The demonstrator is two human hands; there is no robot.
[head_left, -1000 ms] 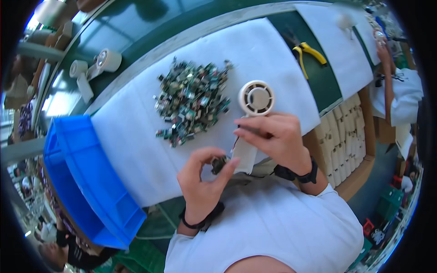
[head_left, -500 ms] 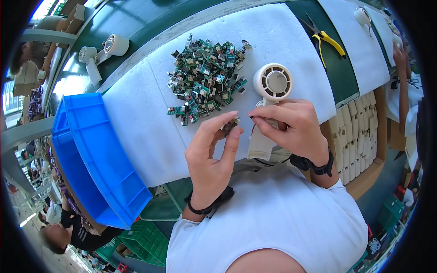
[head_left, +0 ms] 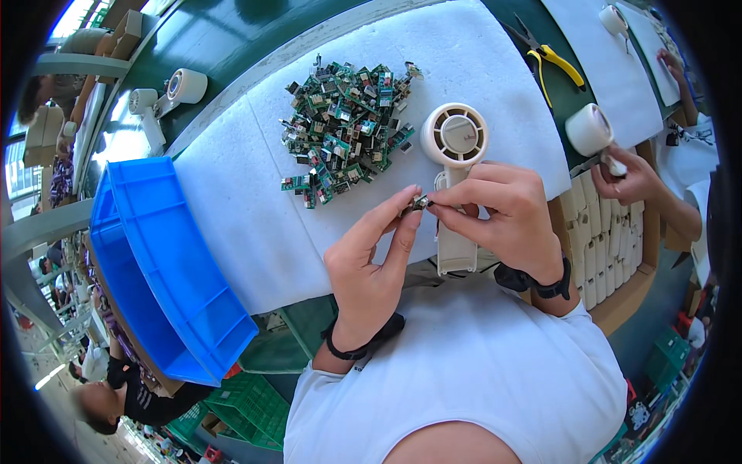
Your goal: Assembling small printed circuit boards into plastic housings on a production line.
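My left hand (head_left: 367,259) pinches a small circuit board (head_left: 420,203) between thumb and fingertips, over the front part of the white foam sheet. Right beside it, my right hand (head_left: 502,213) is closed in a pinch on a small black wire end (head_left: 431,200) that meets the board's edge. Whether the two are joined cannot be made out. Under my right hand lies a white handheld fan (head_left: 454,135), its round grille facing up and its opened handle (head_left: 456,254) toward me; the fingers hide the middle part.
A heap of green circuit boards (head_left: 344,127) lies on the foam sheet (head_left: 255,224). Left stands a blue bin (head_left: 174,271); right, a carton (head_left: 610,313) of white parts. Yellow-handled pliers (head_left: 556,66) lie beyond. A co-worker's hand (head_left: 630,178) is near another fan (head_left: 589,130).
My left hand has moved right and up, bringing the board against the wire end in my right hand. The co-worker's hand and a second fan have come nearer at the right.
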